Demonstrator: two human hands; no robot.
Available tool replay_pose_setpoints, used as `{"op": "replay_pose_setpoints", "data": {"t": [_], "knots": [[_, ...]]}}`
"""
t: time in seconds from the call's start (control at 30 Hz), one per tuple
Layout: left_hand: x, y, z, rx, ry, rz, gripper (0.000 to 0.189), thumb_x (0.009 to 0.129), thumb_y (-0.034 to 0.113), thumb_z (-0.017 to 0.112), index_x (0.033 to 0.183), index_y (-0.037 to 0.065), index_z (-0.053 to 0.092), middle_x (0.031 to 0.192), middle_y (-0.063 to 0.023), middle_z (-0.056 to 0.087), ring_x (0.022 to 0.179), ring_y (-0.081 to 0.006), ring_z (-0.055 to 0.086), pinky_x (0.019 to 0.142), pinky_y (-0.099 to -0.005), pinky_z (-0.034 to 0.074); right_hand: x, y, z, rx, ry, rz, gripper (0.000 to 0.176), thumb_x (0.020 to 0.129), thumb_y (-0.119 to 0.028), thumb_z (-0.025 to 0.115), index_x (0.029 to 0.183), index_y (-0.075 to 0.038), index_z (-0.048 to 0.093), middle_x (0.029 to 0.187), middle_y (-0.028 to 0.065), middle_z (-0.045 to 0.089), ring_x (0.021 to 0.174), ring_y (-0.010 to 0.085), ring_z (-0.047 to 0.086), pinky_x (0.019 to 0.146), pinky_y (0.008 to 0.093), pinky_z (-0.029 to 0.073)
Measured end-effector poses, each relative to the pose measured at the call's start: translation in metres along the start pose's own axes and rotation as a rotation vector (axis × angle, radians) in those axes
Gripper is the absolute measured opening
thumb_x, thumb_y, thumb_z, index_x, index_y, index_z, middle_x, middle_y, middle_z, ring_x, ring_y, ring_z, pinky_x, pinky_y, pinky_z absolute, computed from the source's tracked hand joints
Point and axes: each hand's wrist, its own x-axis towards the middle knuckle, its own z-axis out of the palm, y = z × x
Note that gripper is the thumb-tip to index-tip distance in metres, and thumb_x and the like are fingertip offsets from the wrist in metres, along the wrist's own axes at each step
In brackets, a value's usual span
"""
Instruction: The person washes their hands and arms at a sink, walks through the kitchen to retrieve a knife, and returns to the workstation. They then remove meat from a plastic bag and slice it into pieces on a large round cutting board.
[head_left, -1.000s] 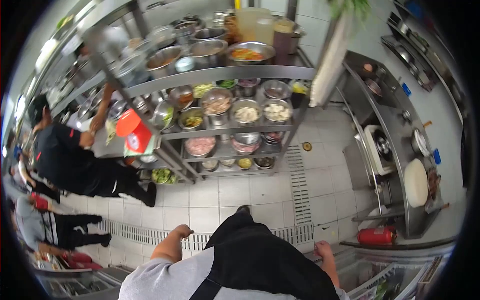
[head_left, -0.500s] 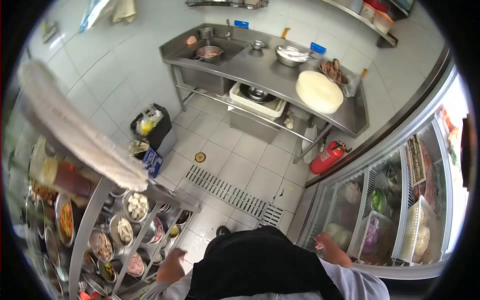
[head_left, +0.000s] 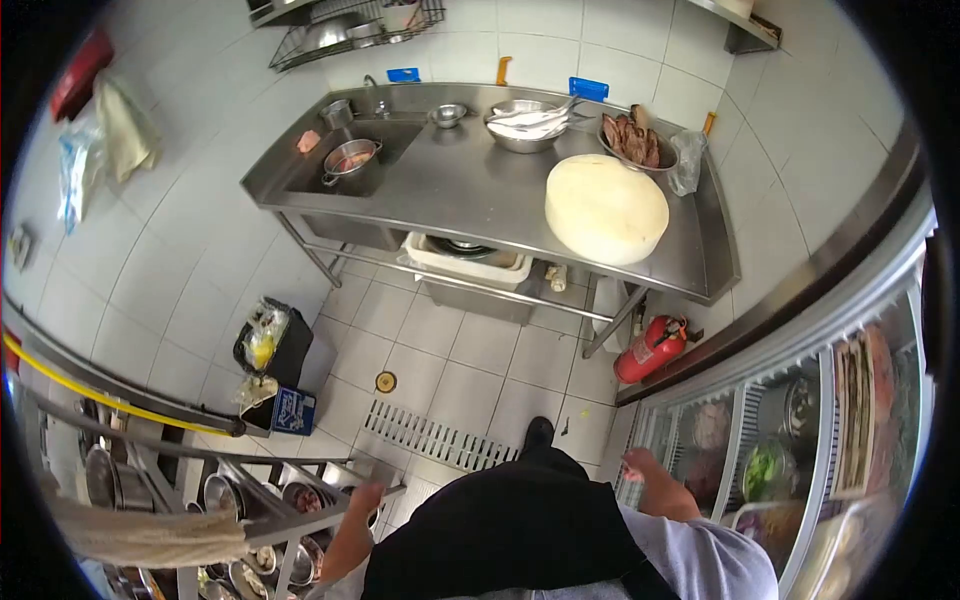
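Note:
My left hand (head_left: 360, 508) hangs low beside the metal rack (head_left: 300, 520), its fingers curled in and nothing visible in them. Metal bowls of food stand on that rack, one with dark red pieces (head_left: 303, 497). On the other side, my right hand (head_left: 650, 476) is held near the glass-fronted fridge (head_left: 722, 440), fingers loosely closed, with nothing seen in it. Behind the glass are a bag of green vegetables (head_left: 768, 470) and a long pack of meat (head_left: 868, 410). Whether either hand touches anything is hard to tell.
Ahead is a steel counter (head_left: 450, 195) with a sink pot (head_left: 352, 160), a bowl of fish (head_left: 528, 125), a bowl of dark meat (head_left: 640, 140) and a thick round chopping block (head_left: 607, 208). A fire extinguisher (head_left: 652, 350), a bin (head_left: 275, 340) and a drain grate (head_left: 440, 435) are on the floor side.
I have moved forward, toward the counter. The cloth-draped rack on the left has slipped lower in view, and one shoe now shows ahead. Both hands still hold nothing visible.

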Motion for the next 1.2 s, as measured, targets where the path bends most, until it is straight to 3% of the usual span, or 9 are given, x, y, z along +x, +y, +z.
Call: {"op": "replay_pose_setpoints", "data": {"t": [0.13, 0.27, 0.43, 0.47, 0.63, 0.83, 0.93, 1.03, 1.2], "knots": [[-0.004, 0.023, 0.000, -0.056, -0.282, -0.014, 0.028, 0.089, 0.033, 0.057, 0.099, 0.011, 0.071, 0.089, -0.0190, 0.070, 0.086, -0.0384, 0.069, 0.077, -0.0504, 0.054, 0.092, -0.089, -0.088, -0.378, 0.183, -0.587, 0.015, 0.088, -0.016, 0.057, 0.087, -0.003, 0.064, 0.078, 0.0117, 0.067, 0.078, 0.0234, 0.070, 0.070, 0.0402, 0.056], [0.014, 0.060, -0.011, -0.034, -0.225, -0.089, 0.033, 0.089, 0.039, 0.057, 0.100, 0.011, 0.071, 0.088, -0.0189, 0.070, 0.086, -0.0381, 0.069, 0.077, -0.0512, 0.053, 0.049, -0.231, -0.164, 0.298, 0.723, -0.926, 0.027, 0.097, -0.026, 0.057, 0.084, -0.002, 0.060, 0.059, 0.0052, 0.055, 0.051, 0.0171, 0.052, 0.051, 0.0323, 0.043], [0.142, 0.081, -0.045, -0.001, 0.003, -0.182, 0.039, 0.088, 0.047, 0.059, 0.100, 0.011, 0.070, 0.082, -0.0169, 0.069, 0.083, -0.0389, 0.067, 0.076, -0.0530, 0.052, 0.047, -0.333, -0.267, 0.979, 0.684, -0.863, 0.034, 0.101, -0.034, 0.054, 0.084, -0.004, 0.059, 0.070, -0.0010, 0.056, 0.063, 0.0090, 0.053, 0.057, 0.0293, 0.042], [0.196, 0.106, -0.099, -0.664, 0.088, -0.505, 0.032, 0.089, 0.037, 0.059, 0.097, 0.007, 0.070, 0.077, -0.0168, 0.067, 0.081, -0.0370, 0.067, 0.072, -0.0500, 0.052, 0.064, -0.343, -0.291, 1.053, 0.711, -0.861, 0.032, 0.101, -0.034, 0.056, 0.091, -0.004, 0.061, 0.079, 0.0001, 0.059, 0.070, 0.0084, 0.054, 0.062, 0.0270, 0.044], [0.425, 0.263, -0.341, -1.132, 0.310, -0.060, 0.033, 0.096, 0.025, 0.060, 0.107, -0.005, 0.065, 0.087, -0.0111, 0.071, 0.082, -0.0170, 0.068, 0.078, -0.0293, 0.052, 0.116, -0.386, -0.349, 0.946, 0.931, -0.782, 0.037, 0.098, -0.037, 0.059, 0.112, -0.003, 0.062, 0.099, 0.0021, 0.064, 0.089, 0.0108, 0.058, 0.080, 0.0264, 0.047], [0.631, 0.385, -0.413, -0.884, 0.474, 0.260, 0.050, 0.097, 0.035, 0.058, 0.132, 0.000, 0.053, 0.118, -0.0199, 0.065, 0.111, -0.0291, 0.063, 0.096, -0.0373, 0.047, 0.109, -0.418, -0.374, 0.906, 0.536, -0.630, 0.038, 0.097, -0.036, 0.061, 0.119, -0.004, 0.062, 0.103, 0.0019, 0.066, 0.092, 0.0118, 0.059, 0.082, 0.0275, 0.047], [0.660, 0.409, -0.426, -0.985, 0.100, 0.283, 0.055, 0.098, 0.035, 0.056, 0.140, 0.001, 0.046, 0.127, -0.0220, 0.061, 0.120, -0.0327, 0.058, 0.102, -0.0389, 0.045, 0.098, -0.431, -0.350, 0.889, 0.509, -0.584, 0.033, 0.097, -0.033, 0.061, 0.115, -0.005, 0.064, 0.101, 0.0010, 0.066, 0.088, 0.0105, 0.058, 0.081, 0.0268, 0.047], [0.680, 0.395, -0.377, -0.645, 0.472, 0.169, 0.057, 0.098, 0.034, 0.055, 0.143, 0.001, 0.042, 0.131, -0.0225, 0.059, 0.124, -0.0342, 0.056, 0.104, -0.0395, 0.044, 0.101, -0.435, -0.337, 0.764, 0.460, -0.578, 0.040, 0.098, -0.032, 0.059, 0.122, 0.000, 0.062, 0.105, 0.0054, 0.068, 0.088, 0.0121, 0.061, 0.078, 0.0285, 0.049], [0.661, 0.337, -0.432, -0.895, 0.269, 0.181, 0.053, 0.099, 0.029, 0.054, 0.143, 0.000, 0.042, 0.131, -0.0233, 0.058, 0.124, -0.0348, 0.055, 0.104, -0.0397, 0.043, 0.092, -0.478, -0.332, 0.761, 0.296, -0.730, 0.047, 0.097, -0.037, 0.061, 0.123, 0.001, 0.061, 0.107, 0.0095, 0.068, 0.086, 0.0139, 0.063, 0.073, 0.0286, 0.050]]}}
